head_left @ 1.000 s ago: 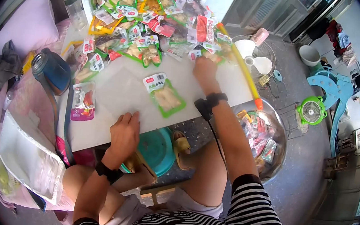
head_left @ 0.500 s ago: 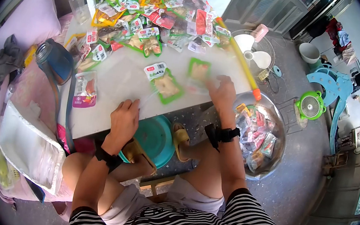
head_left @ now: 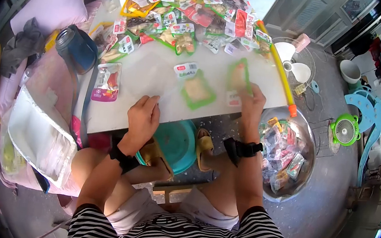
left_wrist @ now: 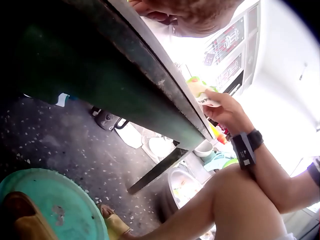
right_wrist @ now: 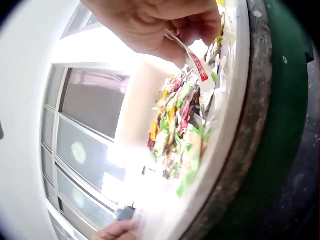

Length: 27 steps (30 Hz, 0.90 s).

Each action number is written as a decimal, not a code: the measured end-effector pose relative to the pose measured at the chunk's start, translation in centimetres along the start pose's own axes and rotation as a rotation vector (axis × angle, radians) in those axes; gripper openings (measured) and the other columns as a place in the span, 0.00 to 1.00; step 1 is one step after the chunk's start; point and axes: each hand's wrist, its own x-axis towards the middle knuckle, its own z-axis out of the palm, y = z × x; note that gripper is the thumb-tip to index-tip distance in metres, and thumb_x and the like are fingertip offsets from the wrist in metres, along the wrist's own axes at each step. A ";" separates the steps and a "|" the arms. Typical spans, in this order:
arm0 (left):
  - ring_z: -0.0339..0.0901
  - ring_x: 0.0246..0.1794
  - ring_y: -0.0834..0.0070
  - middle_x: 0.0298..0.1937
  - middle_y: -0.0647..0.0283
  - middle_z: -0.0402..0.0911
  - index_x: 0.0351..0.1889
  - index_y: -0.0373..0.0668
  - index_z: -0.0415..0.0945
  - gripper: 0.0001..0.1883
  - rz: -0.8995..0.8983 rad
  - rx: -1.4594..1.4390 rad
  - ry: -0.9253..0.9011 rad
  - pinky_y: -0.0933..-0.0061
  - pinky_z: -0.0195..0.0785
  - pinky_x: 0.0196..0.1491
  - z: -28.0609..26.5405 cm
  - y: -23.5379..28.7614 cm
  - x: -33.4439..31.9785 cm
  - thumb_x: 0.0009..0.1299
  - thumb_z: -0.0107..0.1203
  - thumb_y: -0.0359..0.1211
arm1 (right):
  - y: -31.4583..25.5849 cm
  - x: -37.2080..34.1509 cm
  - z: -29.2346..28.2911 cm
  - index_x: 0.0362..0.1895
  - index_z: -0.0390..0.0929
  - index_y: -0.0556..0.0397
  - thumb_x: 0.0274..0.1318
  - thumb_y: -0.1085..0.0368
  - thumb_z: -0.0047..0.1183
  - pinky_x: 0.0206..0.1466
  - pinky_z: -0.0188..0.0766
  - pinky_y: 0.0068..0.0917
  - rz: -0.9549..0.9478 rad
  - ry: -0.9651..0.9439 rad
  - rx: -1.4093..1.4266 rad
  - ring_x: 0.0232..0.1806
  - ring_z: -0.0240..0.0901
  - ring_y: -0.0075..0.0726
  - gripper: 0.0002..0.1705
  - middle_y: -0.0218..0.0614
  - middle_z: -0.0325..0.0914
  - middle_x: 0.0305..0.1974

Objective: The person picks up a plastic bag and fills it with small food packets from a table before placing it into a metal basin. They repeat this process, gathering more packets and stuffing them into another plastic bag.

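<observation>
My right hand (head_left: 252, 103) pinches a blurred, green-edged food packet (head_left: 239, 77) over the right part of the white table. In the right wrist view its thumb and fingers hold the packet's white label end (right_wrist: 201, 72). A second green-edged packet (head_left: 198, 93), with a white label and pale contents, lies between my two hands. My left hand (head_left: 143, 115) rests at the table's front edge with loosely bent fingers, left of that packet. Only part of the left hand (left_wrist: 200, 15) shows in the left wrist view, and its fingertips are largely hidden.
A heap of mixed packets (head_left: 184, 16) covers the back of the table (head_left: 133, 83). One purple-and-white packet (head_left: 107, 81) lies at left, beside a blue bottle (head_left: 76, 48). A yellow tube (head_left: 279, 70) runs along the right edge, above a metal basin (head_left: 309, 167) of packets.
My right hand has come back from the heap towards the front right, bringing the green-edged packet with it. The left hand stays near the front edge. The head view has shifted.
</observation>
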 end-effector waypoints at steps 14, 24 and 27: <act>0.74 0.27 0.58 0.27 0.57 0.72 0.39 0.37 0.76 0.12 0.115 0.091 0.011 0.62 0.68 0.25 -0.6 0.2 0.2 0.56 0.53 0.22 | -4.5 -7.6 4.8 0.38 0.80 0.58 0.57 0.68 0.54 0.25 0.65 0.16 0.243 -0.466 0.157 0.24 0.69 0.14 0.08 0.24 0.77 0.26; 0.73 0.29 0.61 0.28 0.59 0.69 0.44 0.35 0.77 0.19 0.300 0.050 -0.035 0.63 0.68 0.27 -0.3 2.1 -0.8 0.52 0.53 0.19 | -2.9 -8.8 8.5 0.40 0.78 0.58 0.59 0.67 0.52 0.27 0.71 0.18 0.299 -0.430 0.536 0.34 0.75 0.21 0.08 0.31 0.79 0.33; 0.73 0.33 0.57 0.30 0.57 0.70 0.42 0.36 0.76 0.18 0.185 0.026 -0.044 0.61 0.69 0.30 -0.5 0.9 -0.7 0.50 0.52 0.21 | -3.4 -9.3 8.5 0.39 0.78 0.58 0.59 0.68 0.52 0.26 0.71 0.17 0.353 -0.459 0.359 0.31 0.75 0.21 0.08 0.31 0.79 0.31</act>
